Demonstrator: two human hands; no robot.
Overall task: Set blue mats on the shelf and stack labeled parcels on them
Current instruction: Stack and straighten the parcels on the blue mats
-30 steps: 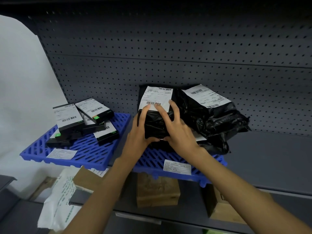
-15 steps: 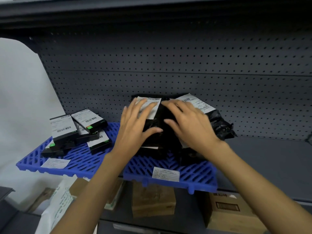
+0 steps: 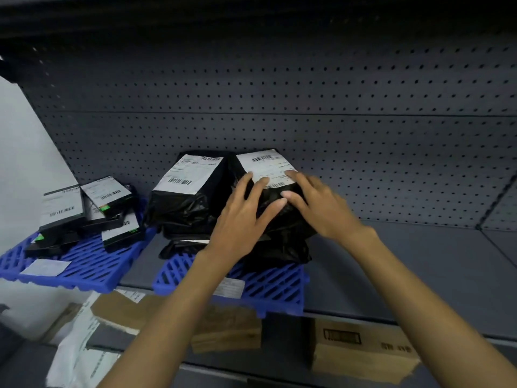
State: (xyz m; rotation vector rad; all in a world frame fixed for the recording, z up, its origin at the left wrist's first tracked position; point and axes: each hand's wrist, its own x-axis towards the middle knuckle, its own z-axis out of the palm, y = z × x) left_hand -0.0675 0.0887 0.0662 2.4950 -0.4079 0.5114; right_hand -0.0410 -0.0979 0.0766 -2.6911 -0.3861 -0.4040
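The grip of both hands is lying wide and loose, fingers straight and spread, pressing flat on a parcel rather than curling round it. At the far left, a blue mat [image 3: 84,266] is resting on the grey shelf [image 3: 405,275], carrying a loose pile of small black boxes [image 3: 84,214] with white barcode labels and a white slip [image 3: 44,267] near its front edge. Just beside it, a second blue mat [image 3: 275,285] is overhanging the shelf's front edge and is bearing two black bagged parcels side by side against the pegboard back [image 3: 335,107]. The left parcel [image 3: 184,204] is sitting untouched with its label facing up. The left hand [image 3: 240,228] is reaching in from below, forearm angling up and to the right, palm down on the front of the right parcel [image 3: 282,245], its fingers [image 3: 247,179] touching the lower edge of that parcel's label [image 3: 265,163] and its thumb pointing right. The right hand [image 3: 327,211] is coming in from the right, wrist raised, palm down over the parcel's top right, fingertips on the label and almost meeting the left thumb. Below the shelf, cardboard boxes [image 3: 361,351] are sitting on a lower level.
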